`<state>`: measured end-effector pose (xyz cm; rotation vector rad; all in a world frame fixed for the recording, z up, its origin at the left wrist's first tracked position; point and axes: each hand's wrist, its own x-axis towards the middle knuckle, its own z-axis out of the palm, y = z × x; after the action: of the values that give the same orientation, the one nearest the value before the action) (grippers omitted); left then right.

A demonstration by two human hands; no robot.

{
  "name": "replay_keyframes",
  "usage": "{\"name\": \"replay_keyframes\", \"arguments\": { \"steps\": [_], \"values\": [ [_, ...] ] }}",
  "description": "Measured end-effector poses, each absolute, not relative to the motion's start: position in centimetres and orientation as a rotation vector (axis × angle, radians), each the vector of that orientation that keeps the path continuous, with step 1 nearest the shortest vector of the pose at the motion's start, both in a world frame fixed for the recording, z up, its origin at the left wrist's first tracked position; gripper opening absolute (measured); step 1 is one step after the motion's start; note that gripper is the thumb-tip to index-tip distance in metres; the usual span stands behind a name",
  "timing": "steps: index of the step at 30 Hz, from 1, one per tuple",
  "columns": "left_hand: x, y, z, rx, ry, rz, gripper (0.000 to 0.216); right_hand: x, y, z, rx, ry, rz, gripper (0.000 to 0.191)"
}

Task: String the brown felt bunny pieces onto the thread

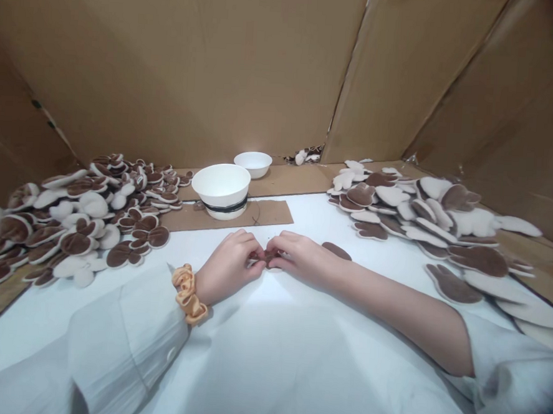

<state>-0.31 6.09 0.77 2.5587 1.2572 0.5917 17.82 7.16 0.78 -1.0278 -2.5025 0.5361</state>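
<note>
Left hand (234,262) and right hand (301,256) pinch together one small brown piece (268,255), between the left and right edges of the table (286,357). Plush pieces (78,242) are heaped at its far left corner; a white bowl (221,188) stands by the far edge.

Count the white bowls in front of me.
2: a front bowl with a black band, standing on a cardboard piece, and a rear bowl behind it, slightly right.
</note>
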Motion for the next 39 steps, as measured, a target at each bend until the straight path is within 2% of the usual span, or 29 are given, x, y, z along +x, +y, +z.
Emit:
{"name": "replay_keyframes", "arguments": {
  "steps": [5,8,14,20,26,33,39],
  "values": [
    [-0.3,6.1,0.8,2.563,1.261,0.604,0.002,17.9,7.0,0.1,-0.958,-2.525,0.408,0.007],
    [-0.4,6.2,0.7,2.559,1.263,0.601,0.002,18.3,7.1,0.1,-0.994,-2.481,0.499,0.005],
    [-0.4,6.2,0.5,2.561,1.241,0.622,0.002,18.9,7.6,0.7,-1.074,-2.434,0.709,0.015],
    [-0.5,6.2,0.6,2.565,1.239,0.622,0.003,18.4,7.6,-0.1,-1.024,-2.449,0.577,0.005],
    [-0.5,6.2,0.6,2.538,1.276,0.622,0.003,18.0,7.6,-0.6,-0.989,-2.392,0.561,0.008],
    [-0.6,6.3,0.5,2.558,1.251,0.651,0.004,19.1,8.0,0.3,-0.991,-2.29,0.825,0.01],
    [-0.6,6.3,0.5,2.583,1.232,0.676,0.004,19.6,8.0,2.4,-1.02,-2.149,0.656,0.011]
  ]
}}
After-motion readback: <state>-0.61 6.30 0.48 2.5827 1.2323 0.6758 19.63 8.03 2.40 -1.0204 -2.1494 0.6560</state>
